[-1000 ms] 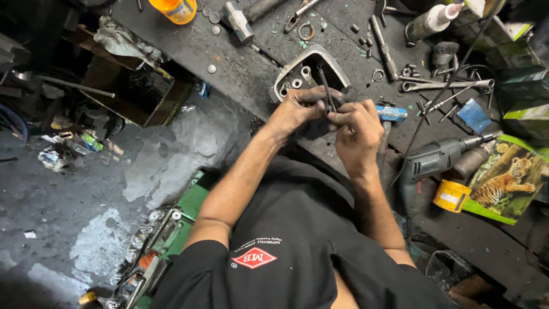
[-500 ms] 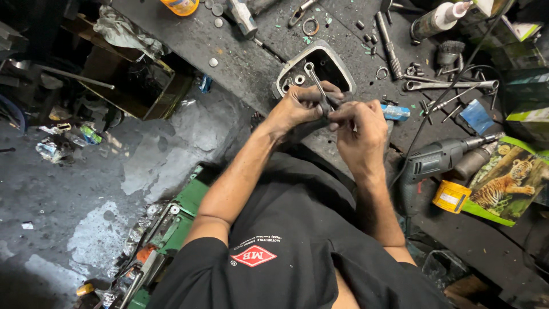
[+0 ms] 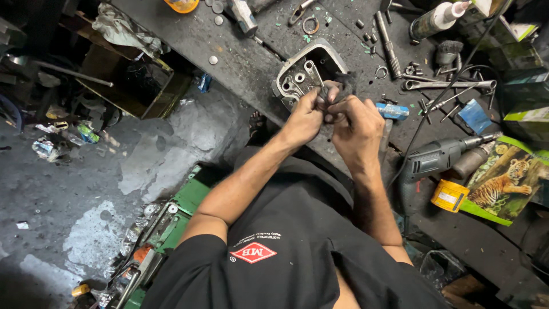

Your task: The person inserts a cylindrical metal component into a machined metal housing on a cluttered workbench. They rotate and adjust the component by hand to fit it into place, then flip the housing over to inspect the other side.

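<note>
A grey metal engine casting [image 3: 297, 71] with round holes lies on the dark workbench [image 3: 240, 51]. My left hand [image 3: 303, 117] and my right hand [image 3: 357, 123] meet just in front of it, fingers pinched together. Between them they hold a thin metal tool [image 3: 316, 77] whose shaft points up into the casting, and a bit of dark rag [image 3: 342, 83] shows above my right fingers. Which hand carries the tool's handle is hidden by the fingers.
A grey electric drill [image 3: 440, 157] and a yellow tin [image 3: 450, 195] lie right of my right arm. Wrenches [image 3: 449, 84], a small blue item [image 3: 393, 110], a white bottle [image 3: 437, 18] and loose washers litter the bench. A green toolbox [image 3: 177, 217] sits on the stained floor below.
Both hands shifted slightly along the casting's near edge while staying pinched on the tool; the camera view drifted a little.
</note>
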